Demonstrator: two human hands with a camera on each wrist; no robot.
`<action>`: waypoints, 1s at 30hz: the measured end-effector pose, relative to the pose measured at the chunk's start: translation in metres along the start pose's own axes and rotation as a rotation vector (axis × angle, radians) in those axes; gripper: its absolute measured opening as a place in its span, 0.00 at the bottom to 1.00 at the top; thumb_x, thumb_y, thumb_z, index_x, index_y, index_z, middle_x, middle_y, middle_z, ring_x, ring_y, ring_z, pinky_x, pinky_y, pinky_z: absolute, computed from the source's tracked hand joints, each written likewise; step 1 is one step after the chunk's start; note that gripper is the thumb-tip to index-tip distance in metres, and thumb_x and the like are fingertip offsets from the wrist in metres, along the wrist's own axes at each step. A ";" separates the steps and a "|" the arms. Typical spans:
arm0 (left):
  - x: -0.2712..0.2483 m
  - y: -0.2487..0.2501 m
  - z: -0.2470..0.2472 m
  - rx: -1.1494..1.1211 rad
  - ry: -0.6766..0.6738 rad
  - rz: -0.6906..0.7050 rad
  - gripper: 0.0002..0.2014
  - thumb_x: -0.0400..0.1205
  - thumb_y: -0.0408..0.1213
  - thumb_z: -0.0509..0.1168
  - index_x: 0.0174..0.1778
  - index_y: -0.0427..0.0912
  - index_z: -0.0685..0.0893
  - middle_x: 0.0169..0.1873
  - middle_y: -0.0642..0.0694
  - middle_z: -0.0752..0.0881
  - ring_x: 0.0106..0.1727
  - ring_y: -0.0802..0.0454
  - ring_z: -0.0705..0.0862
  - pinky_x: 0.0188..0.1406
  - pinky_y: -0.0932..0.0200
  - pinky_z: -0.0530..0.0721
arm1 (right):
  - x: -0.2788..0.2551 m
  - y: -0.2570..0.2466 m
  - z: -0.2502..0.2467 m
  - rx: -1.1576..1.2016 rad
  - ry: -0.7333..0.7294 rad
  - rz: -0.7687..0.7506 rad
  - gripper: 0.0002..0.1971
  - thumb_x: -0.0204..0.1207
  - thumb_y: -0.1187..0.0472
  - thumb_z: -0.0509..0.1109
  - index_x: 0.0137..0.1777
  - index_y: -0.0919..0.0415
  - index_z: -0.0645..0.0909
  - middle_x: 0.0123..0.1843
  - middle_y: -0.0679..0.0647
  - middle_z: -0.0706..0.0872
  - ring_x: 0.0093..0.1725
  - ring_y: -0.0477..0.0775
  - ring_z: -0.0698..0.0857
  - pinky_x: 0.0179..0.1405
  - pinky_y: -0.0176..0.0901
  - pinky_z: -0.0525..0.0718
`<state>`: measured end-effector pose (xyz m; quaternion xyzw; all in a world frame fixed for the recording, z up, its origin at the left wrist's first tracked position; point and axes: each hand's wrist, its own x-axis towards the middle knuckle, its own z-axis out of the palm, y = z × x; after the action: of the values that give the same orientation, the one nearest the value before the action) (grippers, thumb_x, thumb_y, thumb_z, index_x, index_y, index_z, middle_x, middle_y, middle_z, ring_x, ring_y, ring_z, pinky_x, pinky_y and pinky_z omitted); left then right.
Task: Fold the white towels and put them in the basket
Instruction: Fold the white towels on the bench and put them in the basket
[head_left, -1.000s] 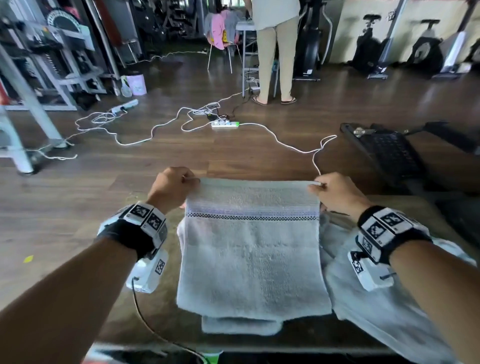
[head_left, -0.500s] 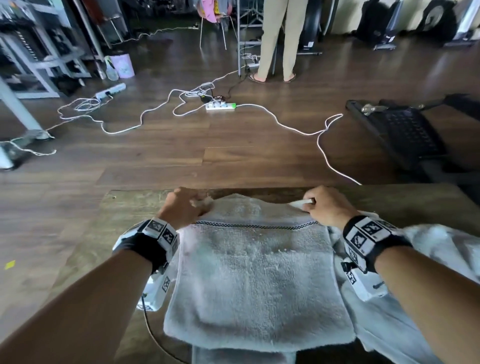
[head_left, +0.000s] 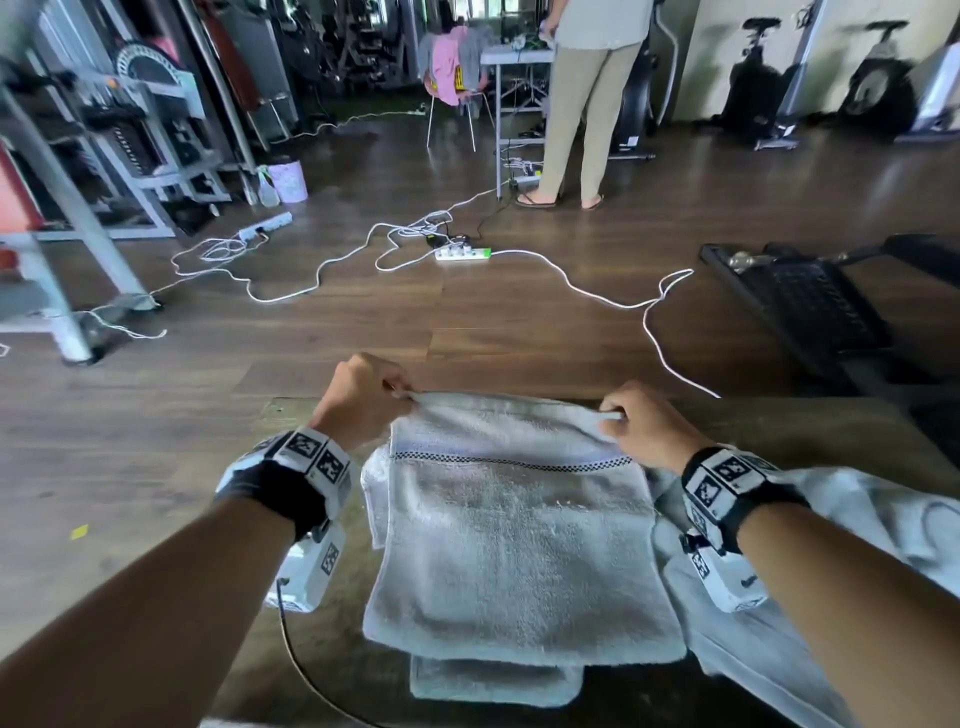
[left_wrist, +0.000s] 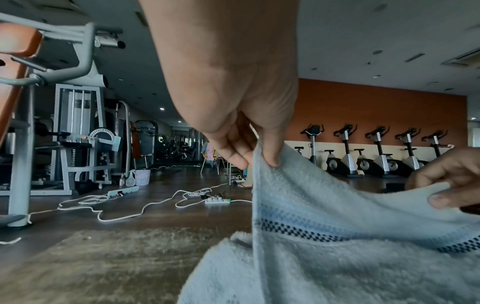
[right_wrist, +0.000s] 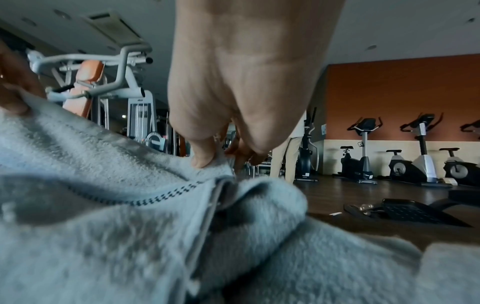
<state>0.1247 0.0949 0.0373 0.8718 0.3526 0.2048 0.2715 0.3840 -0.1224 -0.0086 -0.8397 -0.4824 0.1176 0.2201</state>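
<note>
Head view: a soft, limp white towel (head_left: 519, 545) lies half-folded on the surface (head_left: 322, 649), far corners pinched by left hand (head_left: 358, 400) and right hand (head_left: 641, 423). Left wrist view: thumb and fingertips (left_wrist: 270, 158) nip the hem (probably light). Right wrist view: same corner pinch.

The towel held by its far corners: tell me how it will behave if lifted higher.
Probably floppy: the towel sags between the left hand and the right hand. Likely light, since fingertip pinches alone raise its edge. The thick pile should grip rather than slip, but the loose folded layers beneath may slide apart.
</note>
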 end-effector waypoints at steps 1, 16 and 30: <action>-0.005 0.004 -0.008 -0.010 0.011 -0.006 0.10 0.67 0.32 0.82 0.42 0.41 0.92 0.32 0.53 0.88 0.31 0.70 0.83 0.29 0.83 0.76 | -0.006 -0.001 -0.008 0.017 0.046 -0.031 0.06 0.75 0.73 0.70 0.37 0.72 0.86 0.38 0.66 0.86 0.40 0.66 0.85 0.41 0.56 0.83; -0.113 0.038 -0.071 0.041 0.039 0.030 0.07 0.67 0.30 0.81 0.39 0.42 0.94 0.32 0.51 0.90 0.29 0.71 0.83 0.31 0.80 0.77 | -0.139 -0.026 -0.061 0.129 0.136 -0.136 0.07 0.81 0.69 0.69 0.48 0.73 0.88 0.40 0.62 0.87 0.39 0.56 0.86 0.47 0.54 0.86; -0.171 0.074 -0.116 -0.049 0.113 0.082 0.08 0.64 0.30 0.83 0.34 0.41 0.91 0.24 0.53 0.86 0.22 0.66 0.77 0.24 0.77 0.73 | -0.198 -0.060 -0.106 0.111 0.390 -0.129 0.10 0.74 0.72 0.72 0.49 0.56 0.86 0.41 0.48 0.90 0.44 0.49 0.88 0.52 0.38 0.84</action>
<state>-0.0157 -0.0355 0.1432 0.8657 0.3260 0.2732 0.2639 0.2821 -0.2941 0.1104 -0.8004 -0.4762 -0.0352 0.3624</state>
